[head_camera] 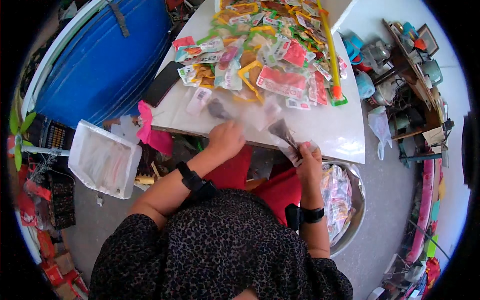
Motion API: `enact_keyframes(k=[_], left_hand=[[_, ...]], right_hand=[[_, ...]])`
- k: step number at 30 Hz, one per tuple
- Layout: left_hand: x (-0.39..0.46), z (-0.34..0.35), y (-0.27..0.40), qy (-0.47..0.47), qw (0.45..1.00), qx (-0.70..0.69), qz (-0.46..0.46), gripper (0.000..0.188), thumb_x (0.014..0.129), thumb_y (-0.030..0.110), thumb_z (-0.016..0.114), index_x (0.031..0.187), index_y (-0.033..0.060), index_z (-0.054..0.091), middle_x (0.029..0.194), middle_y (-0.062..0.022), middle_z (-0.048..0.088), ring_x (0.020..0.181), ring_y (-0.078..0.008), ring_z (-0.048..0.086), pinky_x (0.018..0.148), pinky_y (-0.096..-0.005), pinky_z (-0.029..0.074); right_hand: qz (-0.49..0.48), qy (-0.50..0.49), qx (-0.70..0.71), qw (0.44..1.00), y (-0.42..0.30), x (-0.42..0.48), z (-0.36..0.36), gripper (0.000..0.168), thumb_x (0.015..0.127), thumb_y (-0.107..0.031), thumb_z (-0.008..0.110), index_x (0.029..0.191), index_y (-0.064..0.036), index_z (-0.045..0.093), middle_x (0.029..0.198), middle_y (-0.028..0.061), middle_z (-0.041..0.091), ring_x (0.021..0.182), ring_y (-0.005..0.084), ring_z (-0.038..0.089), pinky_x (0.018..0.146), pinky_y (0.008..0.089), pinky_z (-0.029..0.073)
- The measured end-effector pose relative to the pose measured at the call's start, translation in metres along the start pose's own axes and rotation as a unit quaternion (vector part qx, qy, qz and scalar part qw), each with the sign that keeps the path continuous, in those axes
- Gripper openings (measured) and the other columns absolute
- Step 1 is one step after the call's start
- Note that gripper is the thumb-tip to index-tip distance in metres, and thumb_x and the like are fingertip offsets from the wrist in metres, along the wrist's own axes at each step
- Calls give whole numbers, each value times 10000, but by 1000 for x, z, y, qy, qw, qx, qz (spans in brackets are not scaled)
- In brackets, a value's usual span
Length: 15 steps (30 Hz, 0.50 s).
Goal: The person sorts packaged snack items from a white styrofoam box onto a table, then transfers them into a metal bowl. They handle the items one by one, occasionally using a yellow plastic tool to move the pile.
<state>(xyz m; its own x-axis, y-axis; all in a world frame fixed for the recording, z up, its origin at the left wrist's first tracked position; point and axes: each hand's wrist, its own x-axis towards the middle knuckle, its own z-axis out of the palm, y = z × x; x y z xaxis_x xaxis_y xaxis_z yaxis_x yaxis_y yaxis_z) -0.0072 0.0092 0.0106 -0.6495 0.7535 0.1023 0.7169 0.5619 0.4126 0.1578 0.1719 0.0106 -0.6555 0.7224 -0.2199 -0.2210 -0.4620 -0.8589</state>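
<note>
My right hand (309, 159) grips the lower end of a clear plastic pouch with dark contents (284, 137), held slanted over the table's front edge. My left hand (227, 138) is blurred at the same edge, its fingers curled; whether they pinch anything is unclear. Just beyond it on the white table (345, 131) lies a blurred clear pouch with a dark item (218, 108). A large heap of sealed food packets (281, 80) in red, yellow, green and clear wrapping covers the table's middle and far part.
A yellow tube with an orange end (332, 56) lies along the heap's right side. A dark flat case (163, 84) rests at the table's left edge. Below right stands a metal basin (360, 210) holding packets. A white foam box (105, 159) and blue tub (101, 63) are left.
</note>
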Motion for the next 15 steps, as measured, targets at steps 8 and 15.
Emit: enact_keyframes(k=[8,15], left_hand=[[-4,-5,-7,105,976,-193,-16,129,714,155,491,728,31,462,657,-159,484,644,-347,484,550,-412,381],[-9,-17,6,88,991,-72,72,115,730,144,475,718,31,464,669,-148,487,639,-338,484,551,-422,383]], right_hand=[[85,-50,-25,995,3,-12,22,81,815,-82,433,864,-25,464,804,50,518,697,155,529,647,299,478],[133,-80,-89,984,3,-1,37,147,810,-106,445,910,2,457,837,58,521,717,137,515,606,265,457]])
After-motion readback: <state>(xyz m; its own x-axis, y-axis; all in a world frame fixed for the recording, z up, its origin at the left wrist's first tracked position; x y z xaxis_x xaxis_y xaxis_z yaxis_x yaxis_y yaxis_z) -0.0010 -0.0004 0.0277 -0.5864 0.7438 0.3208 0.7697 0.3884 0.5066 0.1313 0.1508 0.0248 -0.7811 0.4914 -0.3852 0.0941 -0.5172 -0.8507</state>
